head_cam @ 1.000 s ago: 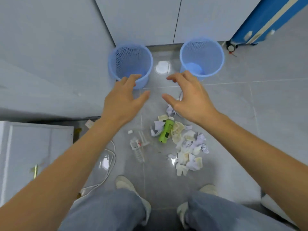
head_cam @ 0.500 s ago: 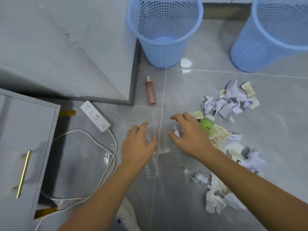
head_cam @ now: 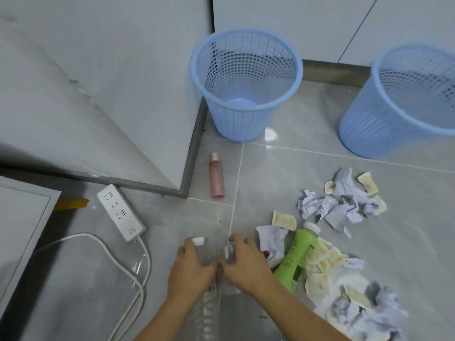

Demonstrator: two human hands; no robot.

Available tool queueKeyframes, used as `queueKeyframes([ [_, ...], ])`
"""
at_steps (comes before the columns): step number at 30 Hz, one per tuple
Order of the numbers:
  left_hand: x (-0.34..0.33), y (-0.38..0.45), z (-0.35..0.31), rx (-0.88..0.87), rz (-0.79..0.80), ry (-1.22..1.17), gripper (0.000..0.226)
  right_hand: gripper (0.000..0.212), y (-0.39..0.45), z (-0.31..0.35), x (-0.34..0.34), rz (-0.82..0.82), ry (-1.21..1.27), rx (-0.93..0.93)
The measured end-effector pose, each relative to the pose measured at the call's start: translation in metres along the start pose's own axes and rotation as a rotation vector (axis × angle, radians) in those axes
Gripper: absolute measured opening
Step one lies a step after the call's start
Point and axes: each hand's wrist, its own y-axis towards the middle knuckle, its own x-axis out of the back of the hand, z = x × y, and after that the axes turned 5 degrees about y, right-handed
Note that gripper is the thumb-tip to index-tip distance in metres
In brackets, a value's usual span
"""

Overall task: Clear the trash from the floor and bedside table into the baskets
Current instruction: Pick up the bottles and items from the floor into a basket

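Observation:
Two clear plastic bottles lie close together on the grey floor tiles. My left hand (head_cam: 190, 268) grips the one with a white cap (head_cam: 198, 240); its ribbed body (head_cam: 208, 312) runs down past my wrist. My right hand (head_cam: 246, 263) curls over the second clear bottle (head_cam: 228, 253), mostly hidden by my fingers. A green bottle (head_cam: 296, 258) with a white cap lies just right of my right hand among crumpled paper scraps (head_cam: 341, 207). A pink bottle (head_cam: 216, 179) lies farther up. Two blue mesh baskets stand beyond, the left basket (head_cam: 236, 124) and the right basket (head_cam: 369, 130).
A white power strip (head_cam: 120, 212) and its cable (head_cam: 118, 253) lie on the floor at the left. The grey bedside table (head_cam: 22, 230) fills the lower left corner. A grey wall panel juts out above the strip. More crumpled paper (head_cam: 357, 313) is piled at lower right.
The view dropped from standing height close to the floor. Both hands came down from mid-air onto the clear bottles and closed on them.

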Motion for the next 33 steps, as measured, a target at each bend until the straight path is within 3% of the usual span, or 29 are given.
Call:
queueKeyframes([
  [4, 0.035, -0.025, -0.023, -0.093, -0.130, -0.059, 0.050, 0.076, -0.030, 0.017, 0.038, -0.132, 0.101, 0.028],
  [13, 0.209, -0.108, -0.187, -0.343, -0.402, -0.172, 0.059, 0.063, -0.116, 0.128, 0.229, -0.549, 0.187, 0.104],
  [19, 0.282, -0.079, -0.300, -0.615, -0.688, -0.349, 0.064, 0.062, -0.047, 0.180, 0.325, -0.759, 0.328, 0.391],
  [23, 0.262, -0.023, -0.323, -0.511, -0.675, -0.389, 0.059, 0.064, 0.036, 0.178, 0.355, -0.636, 0.238, 0.486],
  [29, 0.208, 0.047, -0.308, -0.340, -0.645, -0.319, 0.035, 0.067, 0.136, 0.149, 0.355, -0.334, -0.160, 0.595],
  [33, 0.188, 0.077, -0.298, -0.365, -0.610, -0.123, 0.034, 0.067, 0.169, 0.138, 0.351, -0.318, -0.441, 0.626],
])
